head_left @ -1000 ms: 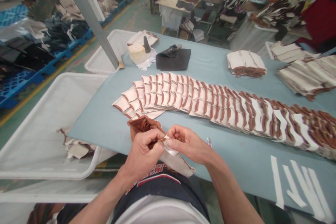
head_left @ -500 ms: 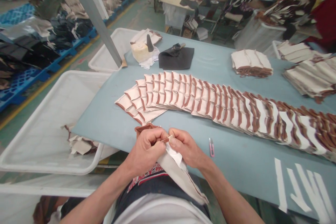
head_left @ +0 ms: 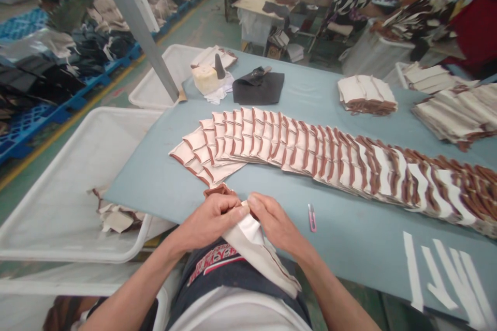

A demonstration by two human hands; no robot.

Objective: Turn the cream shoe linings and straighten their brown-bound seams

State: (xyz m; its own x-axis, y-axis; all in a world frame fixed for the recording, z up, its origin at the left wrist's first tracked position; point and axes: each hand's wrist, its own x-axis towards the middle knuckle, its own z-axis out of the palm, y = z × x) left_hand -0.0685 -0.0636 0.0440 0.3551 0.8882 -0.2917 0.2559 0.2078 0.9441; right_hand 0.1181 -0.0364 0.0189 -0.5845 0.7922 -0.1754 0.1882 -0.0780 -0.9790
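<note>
Between my hands is a beige fabric piece (head_left: 261,264) with brown edging, its lower end hanging down over my lap. My left hand (head_left: 212,221) pinches its upper edge, thumb pressed toward the fingers. Close by on the other side, my right hand (head_left: 275,222) grips the same edge with fingers curled over it. A white strip (head_left: 251,229) shows on the piece just below my fingertips. Brown material (head_left: 218,190) sticks out beyond my left knuckles. The exact spot under my fingertips is hidden. Pink-handled thread snips (head_left: 312,218) lie on the table to the right of my hands.
Overlapping beige-and-brown pieces (head_left: 267,137) fan across the blue table (head_left: 155,165). White strips (head_left: 442,269) lie at right, a fabric stack (head_left: 367,92) behind. Black cloth (head_left: 259,88) and a yellowish cone (head_left: 205,78) sit at the back. A white bin (head_left: 73,165) stands left.
My fingers have shifted along the piece's upper edge, and the right fingers now lie straighter over it. The piece's hanging end has swung slightly left. The view has moved a little.
</note>
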